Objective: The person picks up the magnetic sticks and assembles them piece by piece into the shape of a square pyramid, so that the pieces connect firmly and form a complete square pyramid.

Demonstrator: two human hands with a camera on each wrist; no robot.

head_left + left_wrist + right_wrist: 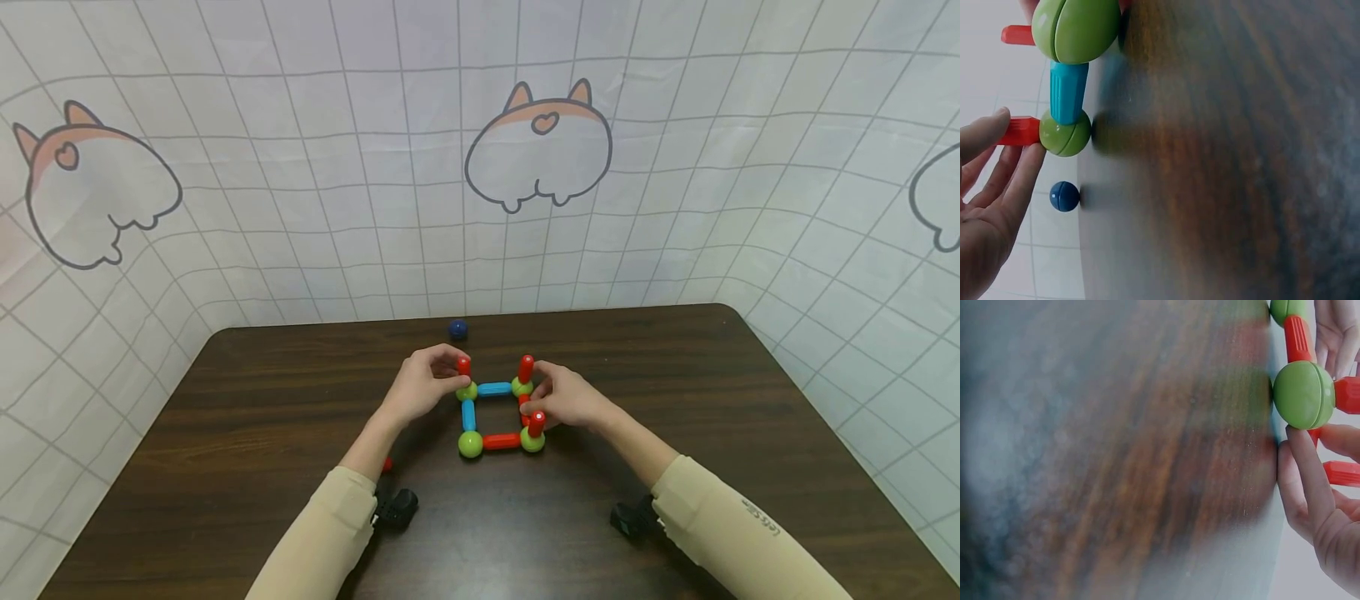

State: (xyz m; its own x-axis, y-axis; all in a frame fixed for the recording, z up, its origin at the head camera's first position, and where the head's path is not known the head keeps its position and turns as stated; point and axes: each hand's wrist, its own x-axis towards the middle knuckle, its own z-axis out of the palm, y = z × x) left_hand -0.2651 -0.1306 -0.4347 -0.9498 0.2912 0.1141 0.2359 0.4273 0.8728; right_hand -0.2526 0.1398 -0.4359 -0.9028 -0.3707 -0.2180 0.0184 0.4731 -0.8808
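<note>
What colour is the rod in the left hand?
The rod is red; it shows best in the left wrist view.

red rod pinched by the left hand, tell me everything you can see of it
The red rod is short, straight and glossy, apparently plastic, and its sides look faceted or grooved in the left wrist view. In the head view it stands upright on the far left green ball, its lower end meeting that ball. The left hand pinches it between thumb and fingers, which hide part of it. Whether it is fully seated cannot be told.
</note>
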